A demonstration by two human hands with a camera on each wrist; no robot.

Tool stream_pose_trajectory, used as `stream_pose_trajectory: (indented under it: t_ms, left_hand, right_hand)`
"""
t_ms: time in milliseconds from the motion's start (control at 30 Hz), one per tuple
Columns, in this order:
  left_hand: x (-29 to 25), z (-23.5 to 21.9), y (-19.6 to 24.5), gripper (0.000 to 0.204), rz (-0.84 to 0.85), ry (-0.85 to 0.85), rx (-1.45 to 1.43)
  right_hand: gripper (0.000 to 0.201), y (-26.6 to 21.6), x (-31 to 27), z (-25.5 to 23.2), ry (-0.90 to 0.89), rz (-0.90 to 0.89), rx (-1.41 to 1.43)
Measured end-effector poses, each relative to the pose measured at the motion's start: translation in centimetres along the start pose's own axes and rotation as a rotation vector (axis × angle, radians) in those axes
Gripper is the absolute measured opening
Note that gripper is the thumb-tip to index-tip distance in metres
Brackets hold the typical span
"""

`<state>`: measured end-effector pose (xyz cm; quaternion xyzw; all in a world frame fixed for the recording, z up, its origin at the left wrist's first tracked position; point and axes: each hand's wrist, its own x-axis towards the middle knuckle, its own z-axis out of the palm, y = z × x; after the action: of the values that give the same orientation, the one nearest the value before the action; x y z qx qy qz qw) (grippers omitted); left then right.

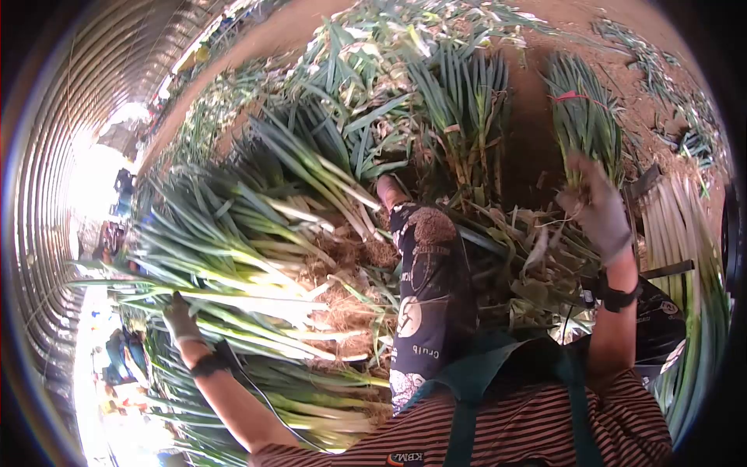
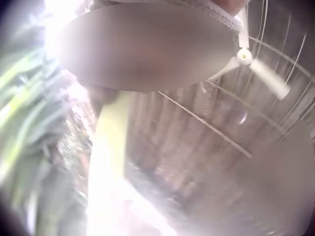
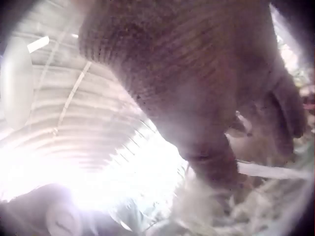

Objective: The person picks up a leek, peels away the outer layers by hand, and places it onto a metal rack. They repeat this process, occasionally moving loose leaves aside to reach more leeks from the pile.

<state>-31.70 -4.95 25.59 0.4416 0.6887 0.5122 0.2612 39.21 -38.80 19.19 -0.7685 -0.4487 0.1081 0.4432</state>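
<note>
In the head view my gloved left hand (image 1: 180,319) grips a long green onion (image 1: 249,298) by its green part, over a heap of green onions (image 1: 226,233) with muddy roots. The left wrist view shows its pale stalk (image 2: 109,157) below a blurred patch that hides most of the hand. My gloved right hand (image 1: 603,214) is blurred above dry leaf scraps (image 1: 537,249), near the root end of a tied green onion bundle (image 1: 585,117). In the right wrist view its fingers (image 3: 285,115) bend above pale leaf strips (image 3: 270,170); I cannot tell whether it holds any.
Another bunch of green onions (image 1: 463,101) lies ahead of my leg (image 1: 428,300). Peeled onions (image 1: 681,241) with white stalks lie at far right by a dark metal bar (image 1: 668,269). Leaf waste (image 1: 373,70) covers the ground in front. The ribbed tunnel wall (image 1: 43,194) curves up at left.
</note>
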Motion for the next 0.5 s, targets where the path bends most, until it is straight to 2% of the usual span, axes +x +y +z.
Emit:
stream_pose_trajectory:
  t_ms: [33,100,167,200,233,267,300,367,400,500]
  left_hand:
    - [-1.4,1.6,-0.1,0.037,0.068,0.07,0.053]
    - [-9.3,6.2,0.2,0.041,0.047,0.024,-0.35]
    - [-13.4,9.6,-3.2,0.042,0.062,-0.274,-0.212]
    - [-16.8,11.7,-3.8,0.042,0.029,-0.352,-0.219]
    - [-20.0,13.1,-3.9,0.042,-0.004,-0.428,-0.225]
    - [-23.6,14.0,-4.5,0.042,-0.116,-0.411,-0.216]
    - [-24.5,15.6,-3.6,0.042,-0.184,-0.403,-0.226]
    - [-25.7,15.1,-4.8,0.042,-0.247,-0.436,-0.318]
    - [-23.6,13.6,-8.4,0.04,-0.021,-0.546,-0.051]
    - [-23.8,14.5,-7.5,0.035,-0.265,-0.349,-0.229]
  right_hand:
    - [0.075,-3.5,-0.1,-0.9,0.061,-0.132,0.279]
    - [0.08,-10.3,-1.3,-3.2,-0.035,-0.36,0.555]
    - [0.08,-14.0,-2.7,-4.3,-0.239,-0.599,0.627]
    - [0.079,-14.9,-3.3,-4.1,-0.327,-0.66,0.667]
    - [0.079,-15.3,-3.3,-4.2,-0.398,-0.686,0.687]
    - [0.079,-15.4,-3.6,-4.2,-0.463,-0.694,0.681]
    - [0.078,-15.3,-3.7,-4.5,-0.498,-0.693,0.672]
    - [0.078,-14.6,-3.8,-4.7,-0.549,-0.643,0.676]
    - [0.077,-14.2,-3.9,-5.0,-0.558,-0.62,0.676]
    - [0.076,-12.7,-3.6,-6.2,-0.562,-0.54,0.674]
